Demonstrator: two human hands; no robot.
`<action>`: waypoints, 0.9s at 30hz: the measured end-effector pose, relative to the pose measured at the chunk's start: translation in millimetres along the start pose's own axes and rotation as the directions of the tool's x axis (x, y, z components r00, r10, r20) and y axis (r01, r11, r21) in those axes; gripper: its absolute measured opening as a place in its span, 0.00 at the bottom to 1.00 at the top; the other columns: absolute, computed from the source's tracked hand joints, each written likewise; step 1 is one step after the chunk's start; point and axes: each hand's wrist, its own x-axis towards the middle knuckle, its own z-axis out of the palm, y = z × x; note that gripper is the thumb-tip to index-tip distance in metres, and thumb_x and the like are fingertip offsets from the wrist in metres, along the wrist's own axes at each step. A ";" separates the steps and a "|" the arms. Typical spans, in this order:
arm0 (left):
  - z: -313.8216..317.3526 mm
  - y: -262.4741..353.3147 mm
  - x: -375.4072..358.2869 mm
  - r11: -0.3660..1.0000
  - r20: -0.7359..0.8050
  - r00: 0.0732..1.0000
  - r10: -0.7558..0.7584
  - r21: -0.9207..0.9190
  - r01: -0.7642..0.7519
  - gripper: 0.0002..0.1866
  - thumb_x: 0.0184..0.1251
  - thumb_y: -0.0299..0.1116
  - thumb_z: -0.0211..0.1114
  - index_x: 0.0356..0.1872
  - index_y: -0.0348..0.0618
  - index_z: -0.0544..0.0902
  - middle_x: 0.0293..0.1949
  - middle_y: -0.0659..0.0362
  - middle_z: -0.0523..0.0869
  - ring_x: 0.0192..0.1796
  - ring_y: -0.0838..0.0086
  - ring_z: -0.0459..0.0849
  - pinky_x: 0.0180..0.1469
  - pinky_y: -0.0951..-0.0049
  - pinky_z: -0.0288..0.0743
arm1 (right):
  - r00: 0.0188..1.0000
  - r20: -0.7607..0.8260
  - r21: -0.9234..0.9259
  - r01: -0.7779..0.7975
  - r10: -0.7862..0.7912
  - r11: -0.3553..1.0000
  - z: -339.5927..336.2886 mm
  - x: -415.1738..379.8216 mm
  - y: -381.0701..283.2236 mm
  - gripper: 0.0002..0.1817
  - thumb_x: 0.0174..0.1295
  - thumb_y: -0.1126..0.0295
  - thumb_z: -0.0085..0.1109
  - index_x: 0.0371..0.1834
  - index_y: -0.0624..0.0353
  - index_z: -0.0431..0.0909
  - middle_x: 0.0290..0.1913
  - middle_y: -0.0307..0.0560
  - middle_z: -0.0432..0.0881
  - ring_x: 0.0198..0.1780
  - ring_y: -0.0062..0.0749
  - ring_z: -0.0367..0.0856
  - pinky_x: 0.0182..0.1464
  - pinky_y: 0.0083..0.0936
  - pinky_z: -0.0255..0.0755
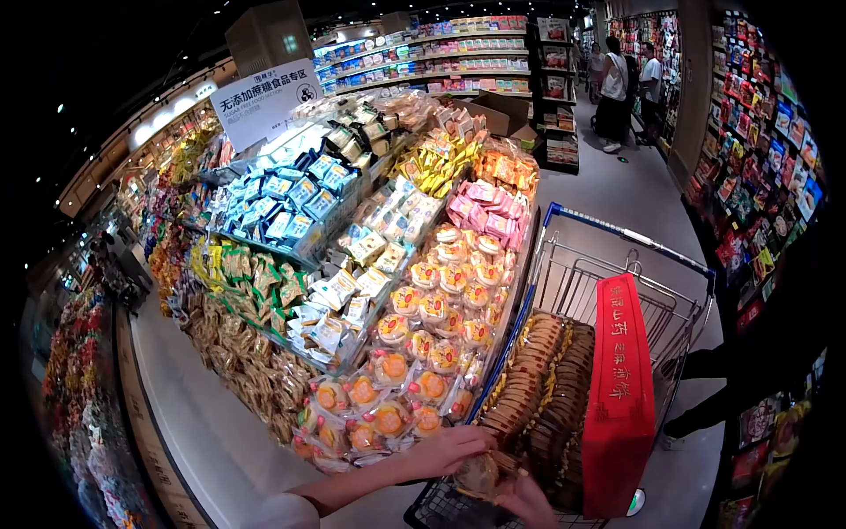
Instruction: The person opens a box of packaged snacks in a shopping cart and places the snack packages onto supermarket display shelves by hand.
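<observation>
At the bottom of the view, my left hand [451,447] is closed on the top edge of a clear-wrapped pack of round pastry [477,477]. My right hand [527,502] grips the same pack from its right side, with part of the fingers hidden. Just beyond the hands, packed rows of brown round packs [529,375] stand on edge in a metal shopping cart [679,291]. Beside those rows a tall red box [619,388] with Chinese lettering stands in the cart.
Left of the cart, a sloping display bears wrapped round cakes [432,307], blue packets [286,198] and other snacks. A white sign [269,104] rises behind it. Several people [615,88] are in the aisle at the back right. Snack racks [767,150] line the right.
</observation>
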 end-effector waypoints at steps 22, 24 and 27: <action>11.2 7.0 -69.2 0.280 -0.115 0.712 -0.693 -0.952 0.119 0.18 0.71 0.37 0.37 0.59 0.47 0.57 0.58 0.57 0.62 0.58 0.69 0.66 0.54 0.62 0.67 | 0.888 0.036 -0.509 0.412 -0.459 0.756 96.9 22.2 -7.3 0.16 0.57 0.77 0.49 0.50 0.62 0.65 0.45 0.44 0.73 0.46 0.24 0.73 0.48 0.21 0.69; 19.8 7.2 -70.0 0.250 -0.084 0.696 -0.713 -0.958 0.141 0.18 0.70 0.37 0.38 0.59 0.46 0.57 0.57 0.58 0.63 0.58 0.70 0.66 0.55 0.60 0.67 | 0.907 0.005 -0.481 0.371 -0.421 0.794 95.8 25.6 -4.4 0.18 0.55 0.78 0.54 0.49 0.59 0.66 0.42 0.41 0.74 0.41 0.21 0.73 0.43 0.17 0.69; 22.4 10.5 -66.8 0.191 -0.032 0.651 -0.758 -0.966 0.174 0.20 0.68 0.36 0.46 0.59 0.46 0.57 0.56 0.58 0.65 0.57 0.71 0.67 0.53 0.62 0.70 | 0.904 0.007 -0.526 0.367 -0.428 0.767 99.6 26.9 0.9 0.17 0.55 0.77 0.53 0.49 0.58 0.66 0.42 0.42 0.74 0.41 0.20 0.73 0.42 0.17 0.70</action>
